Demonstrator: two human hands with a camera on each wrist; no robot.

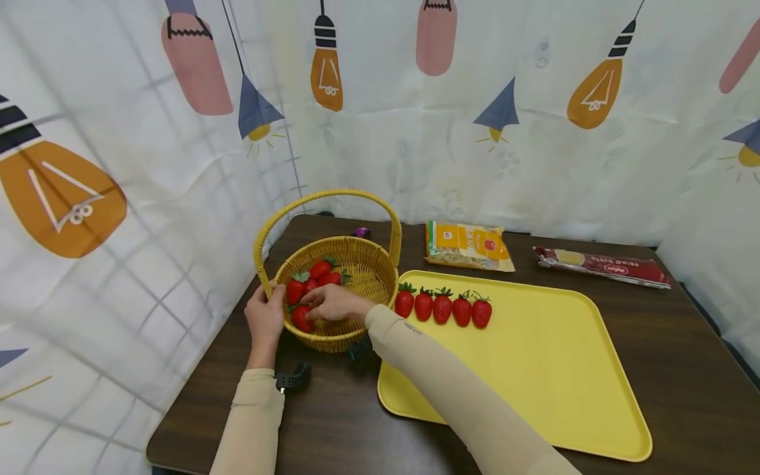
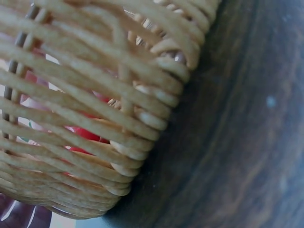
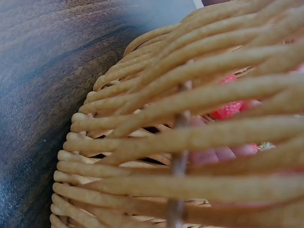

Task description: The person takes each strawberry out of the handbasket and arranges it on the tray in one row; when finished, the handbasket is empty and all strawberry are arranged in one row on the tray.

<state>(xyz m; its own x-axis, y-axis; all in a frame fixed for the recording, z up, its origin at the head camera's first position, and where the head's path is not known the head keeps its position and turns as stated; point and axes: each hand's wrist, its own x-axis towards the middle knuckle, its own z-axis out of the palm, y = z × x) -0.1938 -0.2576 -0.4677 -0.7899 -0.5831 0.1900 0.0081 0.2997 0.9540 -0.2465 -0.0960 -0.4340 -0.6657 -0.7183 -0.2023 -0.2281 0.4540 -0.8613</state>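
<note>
A yellow wicker basket (image 1: 374, 280) with a tall arched handle stands at the left of the table. At its left rim, near the foot of the handle, my left hand (image 1: 265, 318) grips the wicker. My right hand (image 1: 338, 303) reaches inside over the near rim, thumb and fingers pinching a strawberry (image 1: 301, 320). Several more strawberries (image 1: 320, 269) with green leaves lie behind it in the basket. Woven wall (image 2: 90, 114) fills much of the left wrist view, red showing through the gaps. Through the weave in the right wrist view, fingers (image 3: 213, 156) show beside a red strawberry (image 3: 227, 110).
Right of the basket lies a yellow tray (image 1: 534, 376), with a row of several strawberries (image 1: 442, 308) along its far left side. Behind it are a bag of grain-like food (image 1: 469, 246) and a dark red packet (image 1: 602, 266). A small purple item (image 1: 361, 232) sits behind the basket.
</note>
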